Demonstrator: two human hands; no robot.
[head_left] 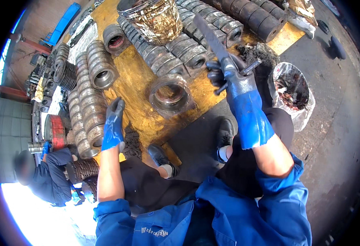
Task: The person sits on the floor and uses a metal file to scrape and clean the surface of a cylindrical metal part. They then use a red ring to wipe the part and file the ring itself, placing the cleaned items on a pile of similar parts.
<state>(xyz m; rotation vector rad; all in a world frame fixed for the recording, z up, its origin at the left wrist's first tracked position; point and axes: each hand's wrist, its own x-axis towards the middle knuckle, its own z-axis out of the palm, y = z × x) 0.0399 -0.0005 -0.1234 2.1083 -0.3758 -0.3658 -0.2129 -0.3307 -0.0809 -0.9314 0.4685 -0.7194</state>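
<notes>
My right hand (237, 78), in a blue and black coated glove, is closed round a long flat metal blade (211, 36). The blade points up and left; a dark rod-like end (252, 67) sticks out at the hand's right. My left hand (115, 112), gloved alike, hangs with fingers stretched upward and nothing visible in it. It is nearest to a row of worn metal rings (94, 117). Between my hands a flanged metal ring (170, 96) lies by itself on the yellow oily surface (137, 69), its bore facing up.
A grimy bucket (155, 20) stands on rows of steel cylinders (147, 49). At right are a bag-lined bin of scraps (293, 92) and a dark heap of debris (260, 55). Another person (50, 176) works at far left near a red drum-shaped part (55, 131). My shoes (163, 158) flank a dark floor patch.
</notes>
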